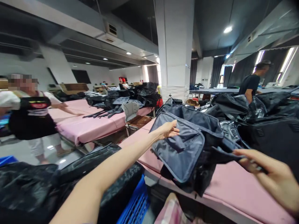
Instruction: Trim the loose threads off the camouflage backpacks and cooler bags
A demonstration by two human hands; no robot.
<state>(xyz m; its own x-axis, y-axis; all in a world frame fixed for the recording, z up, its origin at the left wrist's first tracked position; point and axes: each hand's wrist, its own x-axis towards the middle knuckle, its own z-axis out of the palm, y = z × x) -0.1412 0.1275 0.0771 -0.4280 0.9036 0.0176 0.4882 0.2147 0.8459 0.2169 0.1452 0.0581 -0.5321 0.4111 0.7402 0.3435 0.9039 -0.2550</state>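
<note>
A black bag with a grey-blue fabric lining (189, 152) lies opened on the pink-covered table, its lined flap folded toward me. Across that lining reaches my left hand (168, 130), fingers stretched out and apart; whether it presses on the cloth I cannot tell. At the bag's right side, my right hand (261, 166) is closed around the end of a dark strip of fabric (224, 155) that joins the bag. The fingertips there are partly hidden.
Black bags (268, 133) with silvery linings pile up to the right. A blue crate (136, 202) with black bags stands at my lower left. A white pillar (175, 46) rises behind the table. One person (32, 112) stands left, another (251, 81) at back right.
</note>
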